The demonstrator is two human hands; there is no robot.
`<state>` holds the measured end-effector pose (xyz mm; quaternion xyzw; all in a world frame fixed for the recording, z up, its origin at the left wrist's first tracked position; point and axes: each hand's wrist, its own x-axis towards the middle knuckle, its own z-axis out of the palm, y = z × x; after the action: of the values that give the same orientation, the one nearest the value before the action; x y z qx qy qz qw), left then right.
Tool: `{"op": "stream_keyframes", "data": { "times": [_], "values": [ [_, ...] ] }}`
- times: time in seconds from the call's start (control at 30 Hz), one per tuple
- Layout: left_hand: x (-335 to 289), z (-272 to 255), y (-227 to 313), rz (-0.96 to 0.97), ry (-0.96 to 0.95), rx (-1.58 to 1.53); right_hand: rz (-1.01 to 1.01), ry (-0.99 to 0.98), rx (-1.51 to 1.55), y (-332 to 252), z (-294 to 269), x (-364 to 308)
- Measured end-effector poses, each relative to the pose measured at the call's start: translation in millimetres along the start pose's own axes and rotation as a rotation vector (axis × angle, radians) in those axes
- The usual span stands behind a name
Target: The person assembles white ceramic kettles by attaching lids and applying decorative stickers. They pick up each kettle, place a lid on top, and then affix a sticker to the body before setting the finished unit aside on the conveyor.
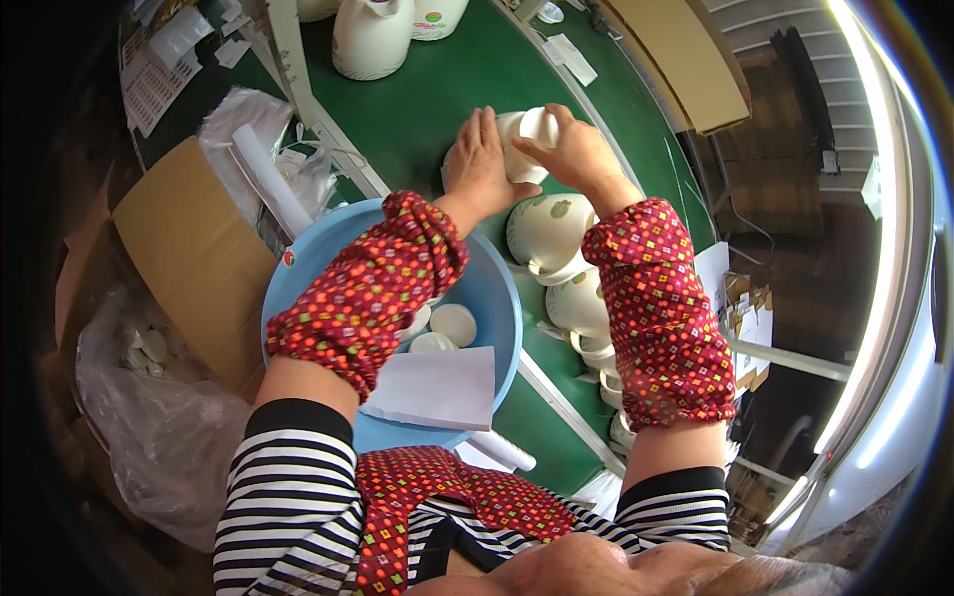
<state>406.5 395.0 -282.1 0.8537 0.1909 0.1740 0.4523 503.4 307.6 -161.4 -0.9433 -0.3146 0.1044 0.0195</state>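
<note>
Over the green work surface, my left hand [479, 164] presses against the side of a white jug [522, 164], its thumb round the near side. The fingers of my right hand [578, 154] are closed round a white rounded lid [538, 127] at the jug's top. Where lid and jug meet is partly hidden by my fingers. Just nearer than my hands, a row of white jugs [550, 230] with printed decoration runs toward me, partly behind my right sleeve. Below my left forearm, a blue basin [509, 298] contains white round lids [453, 325] and a white paper sheet [429, 389].
More white jugs [373, 40] stand at the far side, beyond a metal rail [338, 139]. An open cardboard box [194, 258] with a clear plastic bag [149, 417] is at the left. Another cardboard box [686, 65] sits far right. Labels [159, 89] lie far left.
</note>
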Motion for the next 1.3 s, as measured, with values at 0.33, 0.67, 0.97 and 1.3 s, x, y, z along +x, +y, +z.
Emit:
{"op": "stream_keyframes", "data": {
  "times": [0.33,0.67,0.97,1.3],
  "values": [
    [-2.0,21.3,-19.1,0.06,-0.016,-0.072,-0.692,-0.16,-0.179,9.1,-28.7,9.1],
    [-3.6,12.9,-12.4,-0.016,-0.048,-0.122,-0.342,-0.131,-0.31,-13.6,-41.4,9.1],
    [-7.0,13.0,-7.9,-0.004,-0.025,-0.09,-0.363,-0.164,-0.272,-0.9,-21.0,11.8],
    [-4.7,26.6,-18.5,0.052,0.021,-0.16,-0.401,0.061,-0.347,-1.9,-0.5,4.1]
  ]
}}
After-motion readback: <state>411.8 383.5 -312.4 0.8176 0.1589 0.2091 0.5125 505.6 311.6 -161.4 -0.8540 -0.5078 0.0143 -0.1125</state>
